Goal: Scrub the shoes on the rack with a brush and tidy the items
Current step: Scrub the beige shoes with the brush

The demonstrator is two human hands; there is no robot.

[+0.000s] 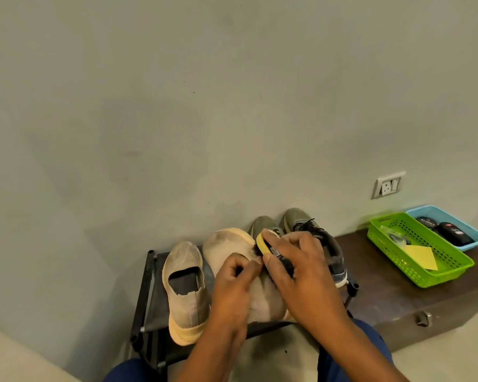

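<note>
On the black shoe rack (pixel 146 293) a beige slip-on shoe (pixel 186 288) lies at the left. Its mate, the second beige shoe (pixel 226 244), is beside it, and my left hand (pixel 233 288) grips it with curled fingers near the opening. My right hand (pixel 301 268) holds a yellow-backed brush (pixel 263 242) with dark bristles against that shoe's upper. Two grey lace-up sneakers (pixel 301 219) stand behind my right hand, partly hidden by it.
A dark wooden bench (pixel 392 296) runs to the right of the rack. On it stands a green basket (pixel 414 271) with a yellow cloth, and behind it a blue basket (pixel 453 216) with dark polish containers. A wall socket (pixel 388 185) sits above. My knees are at the bottom.
</note>
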